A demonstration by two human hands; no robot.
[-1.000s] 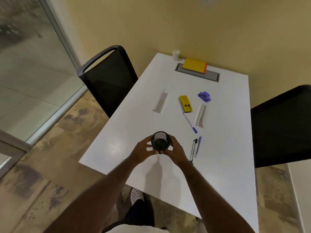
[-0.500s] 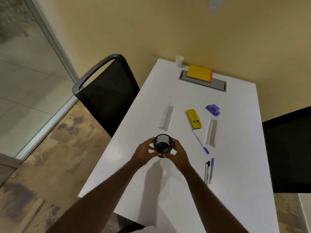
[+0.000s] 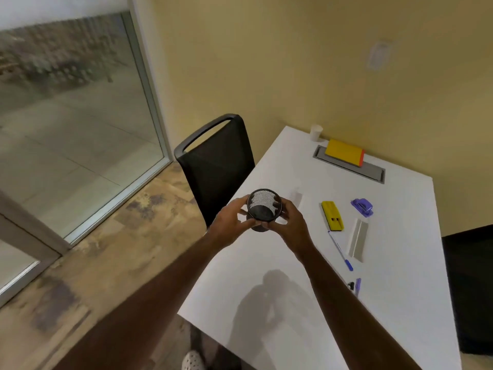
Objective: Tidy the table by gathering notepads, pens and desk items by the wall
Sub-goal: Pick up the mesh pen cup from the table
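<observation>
Black mesh pen cup [image 3: 264, 209] held up over the near-left part of the white table [image 3: 400, 303], mouth tilted twd camera. Left hand [image 3: 229, 225] curls round its left side, thumb on the near wall; right hand [image 3: 289, 227] wraps the right side, fingertips [image 3: 266, 225] at the lower front. Both clamp the cup btwn them. On the table to the right: yellow stapler [image 3: 332, 215], purple hole punch [image 3: 362, 206], blue pen [image 3: 340, 250]. Yellow notepad [image 3: 344, 152] by the wall.
</observation>
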